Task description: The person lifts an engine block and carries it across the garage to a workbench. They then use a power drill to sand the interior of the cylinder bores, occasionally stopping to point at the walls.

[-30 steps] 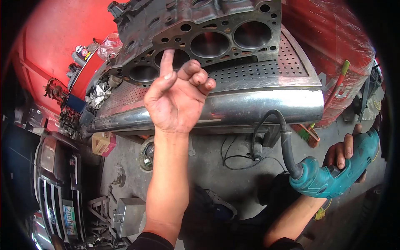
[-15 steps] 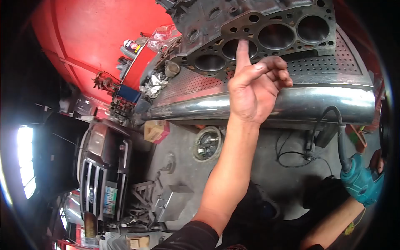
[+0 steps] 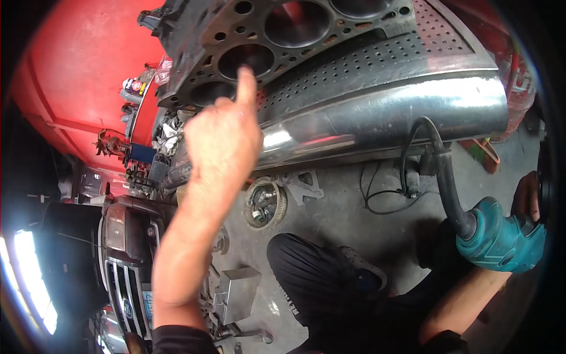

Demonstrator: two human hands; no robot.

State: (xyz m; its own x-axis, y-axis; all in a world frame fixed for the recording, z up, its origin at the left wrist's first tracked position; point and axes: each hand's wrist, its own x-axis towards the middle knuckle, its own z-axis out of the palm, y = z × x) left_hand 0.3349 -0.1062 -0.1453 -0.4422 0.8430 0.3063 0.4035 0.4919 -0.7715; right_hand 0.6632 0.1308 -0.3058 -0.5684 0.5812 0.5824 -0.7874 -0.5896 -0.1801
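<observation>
My left hand (image 3: pixel 224 138) is in front of an engine block (image 3: pixel 197 50), back of the hand up. Its index finger is stretched out and the other fingers are curled, with nothing held. The blurred fingertip overlaps the near edge of a dark cylinder bore (image 3: pixel 244 56). The block rests on a perforated metal bench top (image 3: pixel 354 65) with a rounded shiny front edge. Low on the right, my right hand (image 3: pixel 526 194) is wrapped round a teal corded power tool (image 3: pixel 501 239). The dark edge of the view hides part of that hand and the tool's far end.
A black cord (image 3: pixel 436 141) runs from the tool up past the bench edge, and cable loops lie on the floor. Under the bench stands a round basin (image 3: pixel 265 203) of metal parts. A metal box (image 3: pixel 236 292) and a parked vehicle (image 3: pixel 127 265) are at the left.
My left hand has turned from palm showing to back showing, its index finger still extended. The view has shifted, so block and bench appear higher and further left. The power tool stays in my right hand.
</observation>
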